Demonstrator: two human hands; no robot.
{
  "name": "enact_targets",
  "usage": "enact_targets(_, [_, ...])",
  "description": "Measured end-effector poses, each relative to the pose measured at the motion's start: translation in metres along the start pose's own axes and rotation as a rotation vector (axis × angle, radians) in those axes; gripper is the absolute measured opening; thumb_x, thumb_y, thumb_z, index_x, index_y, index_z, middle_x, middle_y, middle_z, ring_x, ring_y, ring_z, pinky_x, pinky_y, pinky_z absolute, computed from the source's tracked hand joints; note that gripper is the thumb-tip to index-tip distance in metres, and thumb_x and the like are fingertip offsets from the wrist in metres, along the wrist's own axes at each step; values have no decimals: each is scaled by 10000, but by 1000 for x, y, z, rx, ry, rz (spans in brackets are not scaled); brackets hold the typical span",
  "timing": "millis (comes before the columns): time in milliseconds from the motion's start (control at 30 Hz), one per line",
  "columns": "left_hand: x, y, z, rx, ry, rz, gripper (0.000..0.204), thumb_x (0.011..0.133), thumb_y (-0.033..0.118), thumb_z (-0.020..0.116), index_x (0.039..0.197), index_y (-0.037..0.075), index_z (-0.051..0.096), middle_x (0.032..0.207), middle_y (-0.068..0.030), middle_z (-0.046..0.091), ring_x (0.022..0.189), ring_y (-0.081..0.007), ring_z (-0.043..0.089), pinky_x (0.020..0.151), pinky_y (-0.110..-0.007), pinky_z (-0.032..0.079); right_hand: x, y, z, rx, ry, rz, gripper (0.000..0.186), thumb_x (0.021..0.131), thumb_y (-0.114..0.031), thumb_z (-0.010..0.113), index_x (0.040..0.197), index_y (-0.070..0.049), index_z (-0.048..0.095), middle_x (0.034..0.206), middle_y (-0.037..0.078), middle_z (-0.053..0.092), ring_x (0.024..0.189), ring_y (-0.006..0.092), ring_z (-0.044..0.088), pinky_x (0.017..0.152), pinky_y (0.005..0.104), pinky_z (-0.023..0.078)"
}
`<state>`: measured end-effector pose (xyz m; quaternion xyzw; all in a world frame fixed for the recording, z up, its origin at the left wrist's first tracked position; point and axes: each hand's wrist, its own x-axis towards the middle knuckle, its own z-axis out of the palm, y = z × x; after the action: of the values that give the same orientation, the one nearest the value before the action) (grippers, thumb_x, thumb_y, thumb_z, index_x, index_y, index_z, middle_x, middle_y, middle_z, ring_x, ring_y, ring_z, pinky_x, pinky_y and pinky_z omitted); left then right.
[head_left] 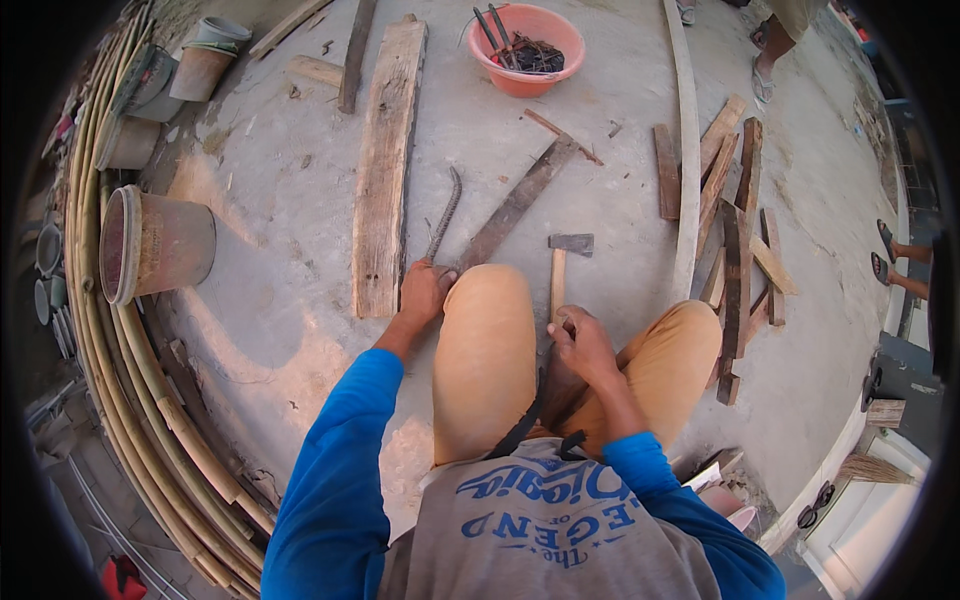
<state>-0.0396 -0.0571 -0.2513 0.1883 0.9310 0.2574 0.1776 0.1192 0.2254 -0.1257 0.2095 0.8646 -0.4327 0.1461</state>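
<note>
My left hand point(424, 290) is closed around the lower end of a bent ribbed steel bar point(444, 212), beside my left knee. Close to its fingers lies the near end of a dark wooden board point(515, 203), which slants away to the right; my knee partly hides that end. A thin stick point(545, 123) crosses the board's far end. Between my knees, my right hand point(585, 345) grips the wooden handle of a hatchet point(572, 244), its dark metal head pointing away from me. A thick, worn plank point(388, 180) lies just left of the steel bar.
An orange basin point(530, 85) holding tools and dark scraps stands ahead. Wood offcuts point(735, 250) are piled at right, beside a long pale strip point(688, 150). Buckets point(180, 245) and bamboo poles point(130, 420) line the left. Other people's feet point(763, 85) show at far right.
</note>
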Motion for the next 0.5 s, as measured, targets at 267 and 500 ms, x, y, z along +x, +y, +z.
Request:
enact_targets(267, [-85, -8, 9, 0, 328, -212, 108, 952, 77, 613, 995, 5, 681, 968, -195, 644, 959, -437, 630, 844, -510, 503, 32, 21, 24, 226, -48, 110, 259, 933, -154, 743, 1077, 57, 702, 838, 162, 723, 774, 278, 688, 735, 420, 540])
enact_targets(500, [-203, -30, 9, 209, 413, -588, 578, 887, 395, 792, 1265, 22, 562, 1157, -196, 590, 1138, -393, 550, 1017, -524, 365, 150, -15, 103, 440, -52, 272, 520, 936, -415, 775, 873, 99, 728, 859, 164, 731, 706, 241, 683, 679, 411, 538])
